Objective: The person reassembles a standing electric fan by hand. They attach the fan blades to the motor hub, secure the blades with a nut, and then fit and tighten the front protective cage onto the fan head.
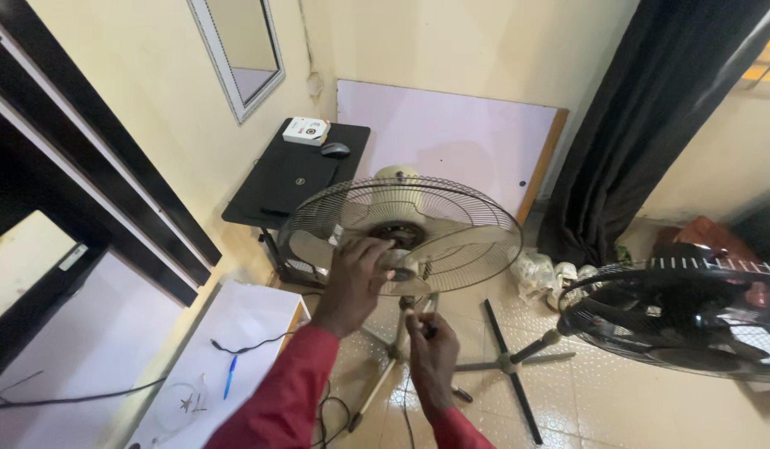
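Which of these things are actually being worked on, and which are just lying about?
In hand:
left hand on the beige standing fan with a wire guard
right hand at the fan's pole, holding a small dark tool

Lying about:
black standing fan
closed black laptop
grey mouse
blue pen

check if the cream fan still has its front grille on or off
Off. The cream fan shows only its rear grille; the left hand touches the bare blades.

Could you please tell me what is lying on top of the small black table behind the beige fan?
On the black table lie a closed dark laptop, a computer mouse and a small white box. The beige fan guard covers the table's near right corner.
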